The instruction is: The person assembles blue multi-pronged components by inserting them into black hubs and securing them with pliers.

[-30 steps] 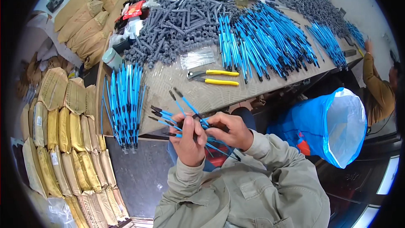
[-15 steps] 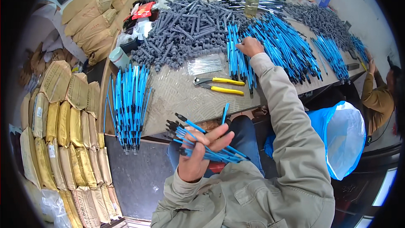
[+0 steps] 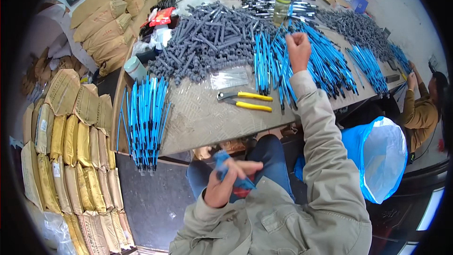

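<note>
My left hand (image 3: 225, 182) is closed low over my lap, around a bundle of thin blue rods (image 3: 221, 159) that motion smears. My right hand (image 3: 298, 51) is a closed fist, raised over a wide heap of blue rods with black ends (image 3: 332, 68). What its fingers hold, if anything, is hidden. Just left of that fist lies a narrower row of blue rods (image 3: 262, 68). Cutting pliers with yellow handles (image 3: 250, 100) rest on the table (image 3: 203, 125), next to a clear bag of thin pale pins (image 3: 230, 77).
A big pile of grey plastic tubes (image 3: 212, 38) fills the table's middle. Another rod bundle (image 3: 146, 123) overhangs the left edge. A bottle (image 3: 281, 7) stands behind the heap. On the right are a blue-lined bin (image 3: 384, 160) and a co-worker (image 3: 422, 106); stacked sacks (image 3: 71, 146) are left.
My right hand has lifted off the narrow rod row and moved right, now closed in a fist. My left hand has turned, and its bundle has swung into a blur.
</note>
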### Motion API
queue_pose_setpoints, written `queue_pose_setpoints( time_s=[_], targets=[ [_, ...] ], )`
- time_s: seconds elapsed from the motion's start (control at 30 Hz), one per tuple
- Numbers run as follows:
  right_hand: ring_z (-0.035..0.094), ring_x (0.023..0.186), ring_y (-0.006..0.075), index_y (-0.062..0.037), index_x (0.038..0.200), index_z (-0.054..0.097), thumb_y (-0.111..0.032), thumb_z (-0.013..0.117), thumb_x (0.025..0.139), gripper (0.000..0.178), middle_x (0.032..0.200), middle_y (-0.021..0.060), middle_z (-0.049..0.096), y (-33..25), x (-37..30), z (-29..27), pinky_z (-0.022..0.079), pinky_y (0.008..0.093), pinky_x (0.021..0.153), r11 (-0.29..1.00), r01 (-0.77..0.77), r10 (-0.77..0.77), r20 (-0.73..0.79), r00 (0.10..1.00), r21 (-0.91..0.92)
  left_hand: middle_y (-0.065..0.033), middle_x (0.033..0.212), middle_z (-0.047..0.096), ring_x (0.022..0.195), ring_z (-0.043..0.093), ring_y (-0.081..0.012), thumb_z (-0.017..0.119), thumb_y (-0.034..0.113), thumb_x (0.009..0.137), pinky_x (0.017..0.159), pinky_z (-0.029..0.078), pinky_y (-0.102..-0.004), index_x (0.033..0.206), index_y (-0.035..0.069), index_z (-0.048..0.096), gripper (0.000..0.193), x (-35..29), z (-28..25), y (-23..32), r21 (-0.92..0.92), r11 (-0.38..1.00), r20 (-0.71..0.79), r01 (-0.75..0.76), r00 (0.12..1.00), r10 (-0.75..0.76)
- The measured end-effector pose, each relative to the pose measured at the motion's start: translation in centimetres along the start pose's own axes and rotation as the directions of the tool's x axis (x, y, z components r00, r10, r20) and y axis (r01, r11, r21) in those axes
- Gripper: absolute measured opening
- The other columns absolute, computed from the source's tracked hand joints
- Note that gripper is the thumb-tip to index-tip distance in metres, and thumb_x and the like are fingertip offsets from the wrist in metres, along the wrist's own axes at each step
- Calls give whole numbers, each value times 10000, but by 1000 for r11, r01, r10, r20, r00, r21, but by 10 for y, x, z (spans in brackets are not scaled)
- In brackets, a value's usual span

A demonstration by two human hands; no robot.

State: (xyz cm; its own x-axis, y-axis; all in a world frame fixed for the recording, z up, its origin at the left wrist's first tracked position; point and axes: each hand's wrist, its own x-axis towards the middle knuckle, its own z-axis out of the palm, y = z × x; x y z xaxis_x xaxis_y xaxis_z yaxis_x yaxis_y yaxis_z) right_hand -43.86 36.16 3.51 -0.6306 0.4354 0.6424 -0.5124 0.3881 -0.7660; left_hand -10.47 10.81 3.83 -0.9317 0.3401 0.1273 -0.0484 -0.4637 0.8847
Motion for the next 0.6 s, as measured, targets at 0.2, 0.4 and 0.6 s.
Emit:
queue_pose_setpoints(
  time_s=[0.2, 0.4, 0.6],
  targets=[
    [511, 568, 76, -37, 847, 545, -124, 651, 817, 140, 685, 17, 551, -95, -13, -72, 424, 211, 509, 949, -22, 34, -34, 999, 315, -239, 1136, 559, 1091, 541, -298, 359, 285, 977, 929, 429, -393, 1026, -24, 495, 340, 20, -1, -29, -129, 983, -172, 131, 973, -152],
    [544, 553, 106, -36, 858, 501, -8, 583, 805, 102, 673, 47, 544, -148, -136, -160, 439, 203, 500, 897, -323, 201, 372, 906, 301, -240, 1163, 543, 1062, 558, -333, 320, 308, 983, 907, 445, -426, 1197, -30, 443, 419, 35, -14, -17, -50, 998, -342, -48, 939, 28],
    [559, 619, 95, -10, 868, 543, 48, 654, 747, 174, 777, 34, 582, -155, -228, -138, 442, 213, 546, 894, -406, 185, 668, 721, 190, -178, 1029, 595, 897, 601, -221, 397, 243, 969, 778, 485, -327, 1244, -27, 417, 386, 50, 6, -29, 15, 995, -371, -102, 923, 100]
  ],
)
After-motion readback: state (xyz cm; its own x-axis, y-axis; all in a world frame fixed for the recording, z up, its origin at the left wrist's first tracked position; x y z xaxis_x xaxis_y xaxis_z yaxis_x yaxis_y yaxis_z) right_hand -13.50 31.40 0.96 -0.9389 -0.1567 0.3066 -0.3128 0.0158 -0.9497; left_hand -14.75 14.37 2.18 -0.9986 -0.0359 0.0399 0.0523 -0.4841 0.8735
